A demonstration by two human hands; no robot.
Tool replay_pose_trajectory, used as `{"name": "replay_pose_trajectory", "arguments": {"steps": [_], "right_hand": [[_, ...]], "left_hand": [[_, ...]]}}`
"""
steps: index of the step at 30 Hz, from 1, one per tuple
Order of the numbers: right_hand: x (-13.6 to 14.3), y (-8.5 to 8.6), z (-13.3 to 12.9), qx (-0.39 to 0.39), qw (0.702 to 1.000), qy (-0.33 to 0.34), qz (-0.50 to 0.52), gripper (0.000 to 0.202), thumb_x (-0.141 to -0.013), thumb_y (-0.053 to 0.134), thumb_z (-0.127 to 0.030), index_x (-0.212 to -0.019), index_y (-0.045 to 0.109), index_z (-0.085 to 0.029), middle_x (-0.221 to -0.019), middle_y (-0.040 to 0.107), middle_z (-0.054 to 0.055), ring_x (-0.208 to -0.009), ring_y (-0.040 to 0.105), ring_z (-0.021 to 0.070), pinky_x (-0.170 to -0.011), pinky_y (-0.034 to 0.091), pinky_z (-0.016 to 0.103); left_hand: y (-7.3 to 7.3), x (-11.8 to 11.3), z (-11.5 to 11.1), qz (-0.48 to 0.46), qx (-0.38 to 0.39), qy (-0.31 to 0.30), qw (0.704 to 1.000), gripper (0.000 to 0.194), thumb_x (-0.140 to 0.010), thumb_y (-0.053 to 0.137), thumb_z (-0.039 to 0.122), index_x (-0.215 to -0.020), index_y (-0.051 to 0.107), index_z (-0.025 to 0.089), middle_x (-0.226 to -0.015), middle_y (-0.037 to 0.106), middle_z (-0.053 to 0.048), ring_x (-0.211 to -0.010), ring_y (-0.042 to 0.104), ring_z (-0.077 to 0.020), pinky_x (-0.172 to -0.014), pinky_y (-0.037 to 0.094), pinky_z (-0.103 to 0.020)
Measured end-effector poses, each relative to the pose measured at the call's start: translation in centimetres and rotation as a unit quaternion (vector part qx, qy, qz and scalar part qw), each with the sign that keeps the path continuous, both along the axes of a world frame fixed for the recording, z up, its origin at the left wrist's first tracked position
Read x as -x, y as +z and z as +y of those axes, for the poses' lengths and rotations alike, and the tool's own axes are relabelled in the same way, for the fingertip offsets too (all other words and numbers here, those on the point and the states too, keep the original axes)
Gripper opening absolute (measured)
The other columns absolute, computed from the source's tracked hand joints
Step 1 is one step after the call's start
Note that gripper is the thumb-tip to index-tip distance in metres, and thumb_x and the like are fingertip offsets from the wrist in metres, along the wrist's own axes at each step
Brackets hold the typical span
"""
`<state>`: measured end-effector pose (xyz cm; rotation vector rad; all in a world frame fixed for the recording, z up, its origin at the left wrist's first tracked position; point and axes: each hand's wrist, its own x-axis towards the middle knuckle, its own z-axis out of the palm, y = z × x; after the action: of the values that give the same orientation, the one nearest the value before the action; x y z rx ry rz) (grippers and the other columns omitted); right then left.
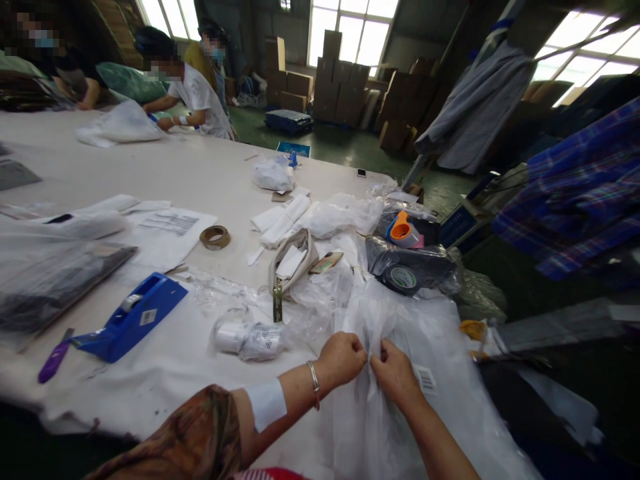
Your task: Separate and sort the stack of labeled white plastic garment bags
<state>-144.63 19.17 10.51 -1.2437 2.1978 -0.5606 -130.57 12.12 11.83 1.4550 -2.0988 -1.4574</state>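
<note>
The left hand and the right hand are facing each other, just apart, thumbs and fingertips pinching a gathered fold of a clear plastic bag between them. The bag is lying along the near right side of the table, with a barcode label showing beside the right hand. A black tape roll is resting just beyond the bag. Left of the left hand, a plastic-wrapped bundle is lying near the wrist, and a blue tape dispenser is sitting farther off, touching or nearly touching a purple-handled knife. Across the table, a person in a white shirt is leaning toward another bag.
</note>
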Motion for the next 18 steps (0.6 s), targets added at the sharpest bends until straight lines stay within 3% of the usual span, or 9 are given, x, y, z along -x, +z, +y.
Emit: {"name": "replay_pose_trajectory", "arguments": {"steps": [3,6,12,18], "right_hand": [[-0.1,0.1,0.2,-0.002,1.000,0.011,0.014,0.007,-0.073,0.049,-0.028,-0.069,0.045,-0.024,-0.061,0.050,-0.003,-0.061,0.049,0.0160,-0.059,0.031,0.029],[0.2,0.4,0.3,-0.006,1.000,0.029,0.010,0.003,-0.074,0.047,-0.024,-0.071,0.046,-0.023,-0.063,0.052,-0.003,-0.062,0.050,0.0154,-0.060,0.032,0.029],[0.2,1.5,0.5,-0.031,0.997,0.064,-0.007,0.001,-0.074,0.047,-0.022,-0.074,0.048,-0.022,-0.067,0.053,-0.003,-0.065,0.051,0.0149,-0.062,0.034,0.028],[-1.3,2.5,0.6,-0.056,0.996,0.072,0.005,0.021,-0.074,0.059,-0.037,-0.085,0.048,-0.023,-0.075,0.059,0.001,-0.068,0.054,0.0176,-0.060,0.032,0.029]], "left_hand": [[1.1,1.1,-0.6,0.014,-0.110,0.010,0.994,0.016,-0.073,0.058,0.019,-0.081,0.071,0.013,-0.066,0.068,-0.006,-0.060,0.064,-0.0172,-0.057,0.047,-0.024],[1.1,1.7,-1.2,0.020,-0.184,0.020,0.983,0.020,-0.077,0.053,0.016,-0.091,0.067,0.012,-0.061,0.065,-0.004,-0.049,0.061,-0.0157,-0.047,0.045,-0.023],[0.6,1.6,-1.6,0.024,-0.203,0.030,0.978,0.019,-0.080,0.052,0.017,-0.093,0.063,0.012,-0.062,0.067,-0.005,-0.048,0.062,-0.0166,-0.045,0.048,-0.023],[1.0,2.3,-1.5,0.025,-0.147,0.026,0.988,0.014,-0.075,0.056,0.016,-0.083,0.066,0.012,-0.069,0.070,-0.008,-0.059,0.065,-0.0193,-0.052,0.049,-0.025]]}}
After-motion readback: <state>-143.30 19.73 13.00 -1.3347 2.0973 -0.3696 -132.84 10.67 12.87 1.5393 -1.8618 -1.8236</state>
